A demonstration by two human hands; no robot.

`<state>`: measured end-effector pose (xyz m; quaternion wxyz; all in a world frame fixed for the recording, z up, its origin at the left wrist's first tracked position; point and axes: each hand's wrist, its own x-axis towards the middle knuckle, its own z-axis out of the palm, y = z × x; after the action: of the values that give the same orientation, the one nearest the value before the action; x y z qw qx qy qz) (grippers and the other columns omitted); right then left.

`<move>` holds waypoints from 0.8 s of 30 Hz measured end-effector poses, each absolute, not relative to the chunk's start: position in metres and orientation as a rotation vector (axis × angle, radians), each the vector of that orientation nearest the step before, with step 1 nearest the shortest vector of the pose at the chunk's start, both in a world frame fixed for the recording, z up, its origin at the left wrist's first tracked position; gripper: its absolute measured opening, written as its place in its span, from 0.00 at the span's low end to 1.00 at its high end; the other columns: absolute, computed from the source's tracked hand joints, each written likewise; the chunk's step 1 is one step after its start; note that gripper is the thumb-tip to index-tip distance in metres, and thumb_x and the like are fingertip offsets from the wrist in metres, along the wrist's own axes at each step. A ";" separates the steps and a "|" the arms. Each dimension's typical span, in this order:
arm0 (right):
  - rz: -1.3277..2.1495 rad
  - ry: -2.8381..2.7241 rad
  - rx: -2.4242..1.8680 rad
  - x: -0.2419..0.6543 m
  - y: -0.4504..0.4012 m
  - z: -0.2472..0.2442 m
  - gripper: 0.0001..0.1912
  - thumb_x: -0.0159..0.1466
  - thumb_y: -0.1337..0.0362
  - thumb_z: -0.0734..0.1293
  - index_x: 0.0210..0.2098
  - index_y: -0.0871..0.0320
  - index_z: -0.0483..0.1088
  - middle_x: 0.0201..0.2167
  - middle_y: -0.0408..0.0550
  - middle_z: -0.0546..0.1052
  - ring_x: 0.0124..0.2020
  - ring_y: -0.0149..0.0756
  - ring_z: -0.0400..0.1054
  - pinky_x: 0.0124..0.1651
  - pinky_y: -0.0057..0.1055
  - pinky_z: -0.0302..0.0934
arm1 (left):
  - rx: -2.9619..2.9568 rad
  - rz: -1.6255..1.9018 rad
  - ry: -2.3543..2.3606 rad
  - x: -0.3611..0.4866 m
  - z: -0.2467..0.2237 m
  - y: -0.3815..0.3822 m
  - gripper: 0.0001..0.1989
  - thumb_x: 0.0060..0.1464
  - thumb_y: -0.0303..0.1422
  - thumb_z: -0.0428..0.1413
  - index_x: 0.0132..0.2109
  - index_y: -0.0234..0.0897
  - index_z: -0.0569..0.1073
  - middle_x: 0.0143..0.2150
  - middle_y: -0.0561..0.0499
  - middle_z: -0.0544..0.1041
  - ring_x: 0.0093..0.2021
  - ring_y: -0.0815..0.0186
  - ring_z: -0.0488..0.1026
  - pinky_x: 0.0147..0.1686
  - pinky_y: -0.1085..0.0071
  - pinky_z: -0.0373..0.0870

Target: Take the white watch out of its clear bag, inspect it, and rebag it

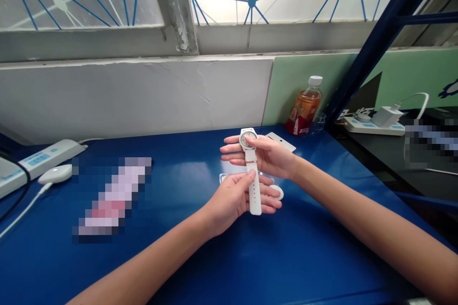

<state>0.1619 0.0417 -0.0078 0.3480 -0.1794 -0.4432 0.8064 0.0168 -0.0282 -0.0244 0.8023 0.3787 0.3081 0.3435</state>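
A white wristwatch (253, 186) is held up over the blue table, its strap hanging straight down toward me. My right hand (274, 156) grips the top by the round dial, thumb on the face and fingers stretched out behind. Lower on the strap, near its holes, my left hand (236, 195) pinches it between the thumb and the fingers underneath. A white round object (276, 192) lies on the table, partly hidden behind my left fingers. Beyond my right hand lies a white card (282, 141) with a small hole.
A drink bottle (304, 107) stands at the back right beside a clear cup (318, 124). On the left are a power strip (46, 157), a white charger (56, 174) with its cable, and a blurred-out flat object (114, 198). A blue metal post (372, 43) rises at right.
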 end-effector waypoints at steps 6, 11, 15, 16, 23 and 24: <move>2.158 -1.099 -0.455 0.162 0.039 -0.005 0.21 0.72 0.61 0.52 0.52 0.64 0.70 0.53 0.58 0.77 0.54 0.41 0.72 0.64 0.44 0.56 | 0.807 0.759 0.758 0.017 -0.021 -0.028 0.19 0.68 0.34 0.46 0.44 0.20 0.75 0.41 0.29 0.81 0.40 0.53 0.81 0.42 0.61 0.77; 2.165 -1.105 -0.433 0.161 0.039 -0.003 0.24 0.73 0.60 0.48 0.52 0.65 0.70 0.52 0.58 0.77 0.55 0.42 0.71 0.65 0.43 0.53 | 0.788 0.755 0.778 0.017 -0.020 -0.027 0.18 0.68 0.33 0.46 0.46 0.20 0.75 0.43 0.27 0.80 0.43 0.51 0.81 0.44 0.59 0.76; 2.175 -1.101 -0.434 0.161 0.040 -0.005 0.26 0.73 0.58 0.47 0.52 0.67 0.69 0.54 0.60 0.75 0.56 0.42 0.70 0.65 0.42 0.53 | 0.764 0.735 0.772 0.018 -0.018 -0.025 0.17 0.69 0.32 0.46 0.45 0.19 0.74 0.43 0.26 0.80 0.43 0.51 0.81 0.44 0.59 0.76; 2.176 -1.102 -0.432 0.162 0.041 -0.005 0.27 0.73 0.57 0.47 0.52 0.67 0.69 0.54 0.60 0.75 0.56 0.42 0.70 0.65 0.42 0.53 | 0.756 0.734 0.769 0.018 -0.017 -0.025 0.17 0.69 0.32 0.46 0.45 0.19 0.74 0.43 0.26 0.80 0.42 0.51 0.81 0.45 0.59 0.76; 2.173 -1.123 -0.429 0.162 0.040 -0.006 0.25 0.73 0.56 0.48 0.54 0.63 0.69 0.54 0.58 0.75 0.52 0.44 0.73 0.62 0.47 0.56 | 0.736 0.726 0.753 0.018 -0.016 -0.024 0.18 0.69 0.31 0.46 0.46 0.18 0.74 0.43 0.25 0.79 0.42 0.51 0.81 0.45 0.59 0.76; 2.173 -1.119 -0.425 0.162 0.040 -0.006 0.25 0.73 0.57 0.48 0.54 0.63 0.69 0.53 0.57 0.76 0.52 0.44 0.73 0.62 0.47 0.57 | 0.737 0.728 0.754 0.018 -0.016 -0.024 0.18 0.69 0.31 0.46 0.46 0.18 0.74 0.43 0.25 0.79 0.42 0.52 0.81 0.45 0.60 0.76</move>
<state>0.1615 0.0398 -0.0061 0.3246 -0.1620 -0.4266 0.8285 0.0181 -0.0245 -0.0161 0.8017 0.3438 0.3517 0.3397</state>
